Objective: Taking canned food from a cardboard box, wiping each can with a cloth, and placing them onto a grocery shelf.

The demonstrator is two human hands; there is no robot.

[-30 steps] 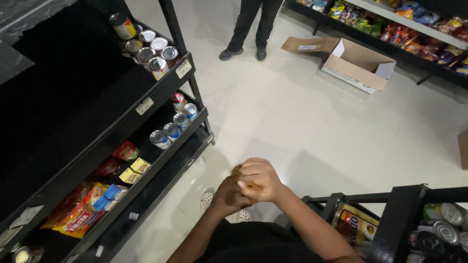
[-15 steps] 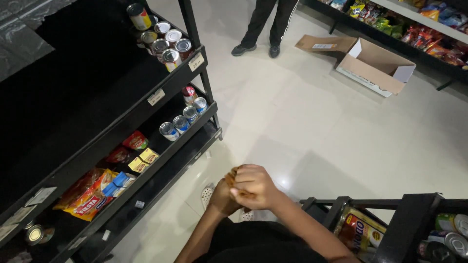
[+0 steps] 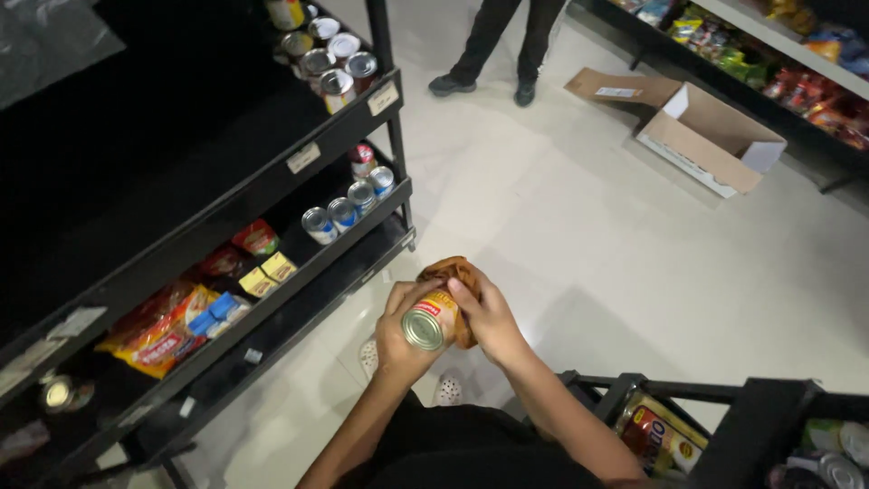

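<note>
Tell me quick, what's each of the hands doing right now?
Left hand: closed around a yellow tin can, holding it.
Right hand: closed on an orange-brown cloth, pressing it against the can.

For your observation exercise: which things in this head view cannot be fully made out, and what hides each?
- Can: its side is mostly covered by the left hand and right hand.
- Brown cloth: bunched behind the can, extent hidden.
- Standing person: cut off by the top edge.
- Cart: cut off by the bottom edge.
</note>
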